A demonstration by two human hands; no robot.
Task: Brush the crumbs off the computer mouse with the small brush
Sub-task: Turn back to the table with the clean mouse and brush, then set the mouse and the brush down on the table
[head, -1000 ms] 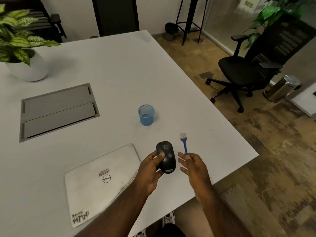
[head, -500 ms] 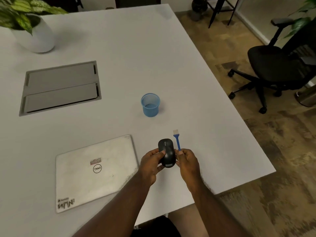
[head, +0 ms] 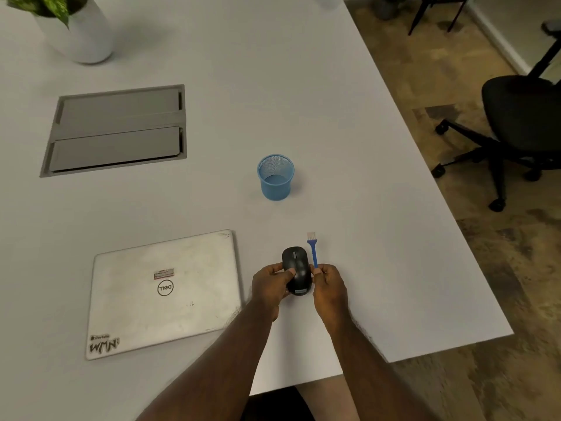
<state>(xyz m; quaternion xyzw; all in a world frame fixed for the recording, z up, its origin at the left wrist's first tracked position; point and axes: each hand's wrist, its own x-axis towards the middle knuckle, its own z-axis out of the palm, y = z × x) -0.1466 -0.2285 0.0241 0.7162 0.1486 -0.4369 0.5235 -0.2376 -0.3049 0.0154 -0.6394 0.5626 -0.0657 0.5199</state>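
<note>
A black computer mouse [head: 297,267] sits near the front of the white table [head: 349,147], and my left hand [head: 271,285] grips its left side with thumb on top. Just right of the mouse, a small blue brush [head: 312,249] with pale bristles points away from me. My right hand [head: 329,285] has its fingers closed on the lower end of the brush handle, right beside the mouse. No crumbs are visible on the mouse at this size.
A closed white laptop [head: 165,294] lies to the left of my hands. A blue mesh cup [head: 275,177] stands behind the mouse. A grey cable hatch [head: 117,130] and a potted plant [head: 77,28] are at the back left. A black office chair [head: 519,123] stands off the table's right edge.
My right hand moved in from the open position and closed on the brush handle next to the mouse. The left hand kept hold of the mouse. The camera tilted downward.
</note>
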